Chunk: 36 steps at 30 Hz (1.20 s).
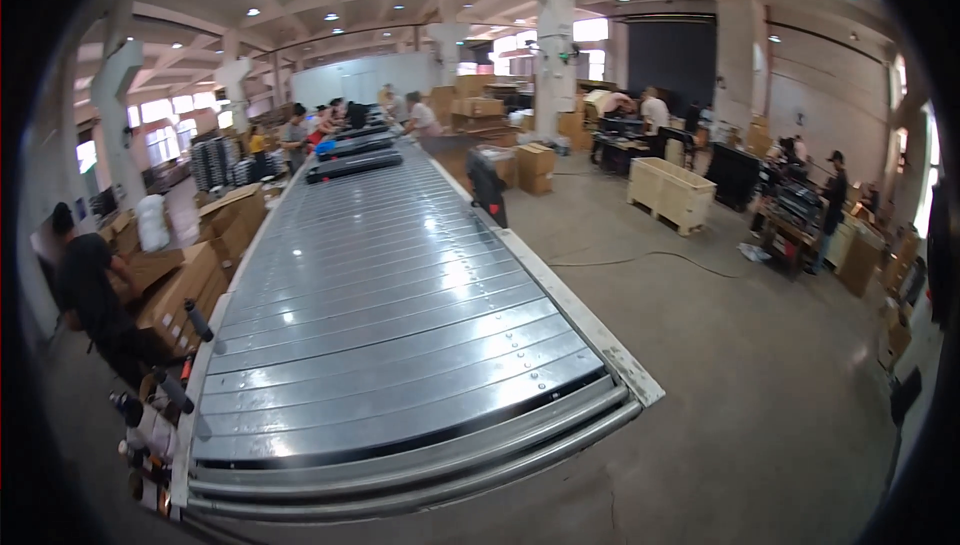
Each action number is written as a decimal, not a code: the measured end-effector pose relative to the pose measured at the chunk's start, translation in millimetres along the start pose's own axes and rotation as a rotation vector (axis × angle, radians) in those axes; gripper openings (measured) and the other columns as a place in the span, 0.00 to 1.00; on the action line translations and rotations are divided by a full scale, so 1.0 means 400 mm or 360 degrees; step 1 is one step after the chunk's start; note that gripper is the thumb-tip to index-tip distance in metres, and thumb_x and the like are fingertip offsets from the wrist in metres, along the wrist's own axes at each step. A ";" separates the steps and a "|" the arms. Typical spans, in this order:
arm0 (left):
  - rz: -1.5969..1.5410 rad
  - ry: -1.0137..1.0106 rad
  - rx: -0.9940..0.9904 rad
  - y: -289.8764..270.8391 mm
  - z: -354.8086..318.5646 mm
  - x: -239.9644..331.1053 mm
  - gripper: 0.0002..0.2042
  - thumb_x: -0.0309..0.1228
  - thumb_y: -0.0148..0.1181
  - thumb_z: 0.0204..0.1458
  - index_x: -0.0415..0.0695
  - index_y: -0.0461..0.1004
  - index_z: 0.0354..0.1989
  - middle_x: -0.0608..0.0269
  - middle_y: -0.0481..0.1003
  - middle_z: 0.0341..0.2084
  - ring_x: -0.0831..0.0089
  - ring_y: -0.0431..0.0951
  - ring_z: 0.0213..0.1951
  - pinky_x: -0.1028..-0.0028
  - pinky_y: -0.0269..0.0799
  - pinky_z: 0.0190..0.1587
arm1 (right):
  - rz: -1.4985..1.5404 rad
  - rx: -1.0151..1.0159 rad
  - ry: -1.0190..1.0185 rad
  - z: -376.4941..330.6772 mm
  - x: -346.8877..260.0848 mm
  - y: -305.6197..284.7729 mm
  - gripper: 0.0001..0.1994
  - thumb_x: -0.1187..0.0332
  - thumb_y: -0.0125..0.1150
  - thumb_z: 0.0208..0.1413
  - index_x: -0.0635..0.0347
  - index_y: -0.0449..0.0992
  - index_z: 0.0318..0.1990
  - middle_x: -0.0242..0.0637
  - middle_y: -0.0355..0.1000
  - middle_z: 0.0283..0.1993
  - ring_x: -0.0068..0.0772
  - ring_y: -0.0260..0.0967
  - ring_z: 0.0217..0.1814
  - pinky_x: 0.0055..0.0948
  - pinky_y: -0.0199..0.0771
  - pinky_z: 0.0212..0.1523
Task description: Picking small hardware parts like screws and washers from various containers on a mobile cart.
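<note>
Neither of my hands shows in the head view. In front of me a long conveyor [380,295] of shiny metal slats runs away toward the back. Two metal rollers [430,475] cross its near end. Far up the belt lie several long black panel-like pieces [355,167], well out of reach. Dark cylindrical rolls [197,319] and bottle-like containers [150,430] stand along the conveyor's near left side.
At the left a person in dark clothes [90,275] bends over cardboard boxes [185,300]. Several people work along the far belt. On the right are a wooden crate [668,195], a floor cable [680,253] and a loaded worktable [795,210] with people around it.
</note>
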State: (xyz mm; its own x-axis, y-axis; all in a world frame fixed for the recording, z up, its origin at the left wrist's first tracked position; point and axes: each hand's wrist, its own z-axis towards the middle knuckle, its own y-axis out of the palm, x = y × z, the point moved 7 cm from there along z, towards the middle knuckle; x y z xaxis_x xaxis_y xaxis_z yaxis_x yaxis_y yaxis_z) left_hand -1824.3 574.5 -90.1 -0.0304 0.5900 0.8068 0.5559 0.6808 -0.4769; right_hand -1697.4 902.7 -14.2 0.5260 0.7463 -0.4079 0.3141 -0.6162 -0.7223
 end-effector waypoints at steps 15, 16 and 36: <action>-0.0070 0.0098 0.0628 -0.570 0.979 -0.252 0.11 0.40 0.50 0.55 0.50 0.77 0.33 0.63 0.76 0.34 0.62 0.74 0.37 0.64 0.68 0.44 | 0.0338 -0.0317 -0.1152 1.197 -1.458 -0.523 0.11 0.57 0.52 0.56 0.48 0.62 0.27 0.26 0.61 0.27 0.27 0.54 0.30 0.32 0.57 0.34; -0.0094 0.0190 0.0652 -0.622 1.046 -0.255 0.10 0.39 0.50 0.55 0.51 0.77 0.29 0.66 0.77 0.31 0.64 0.75 0.34 0.65 0.69 0.42 | 0.0123 -0.0444 -0.1227 1.224 -1.530 -0.493 0.11 0.57 0.53 0.57 0.51 0.65 0.28 0.27 0.65 0.29 0.27 0.57 0.32 0.32 0.60 0.35; -0.0328 -0.0650 0.1297 -1.900 1.695 -0.787 0.14 0.41 0.54 0.55 0.41 0.72 0.28 0.56 0.73 0.26 0.55 0.73 0.33 0.57 0.68 0.36 | -0.0578 -0.0938 -0.0351 2.436 -2.262 -0.299 0.09 0.62 0.55 0.58 0.54 0.73 0.29 0.27 0.68 0.28 0.27 0.61 0.28 0.32 0.63 0.28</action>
State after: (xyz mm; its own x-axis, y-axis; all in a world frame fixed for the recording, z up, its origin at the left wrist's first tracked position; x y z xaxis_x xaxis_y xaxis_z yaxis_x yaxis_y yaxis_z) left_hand -2800.6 165.5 -218.2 -0.4389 0.4256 0.7913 -0.2423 0.7920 -0.5603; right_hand -2981.2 546.5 -102.9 0.1555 0.9246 -0.3477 0.8451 -0.3067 -0.4379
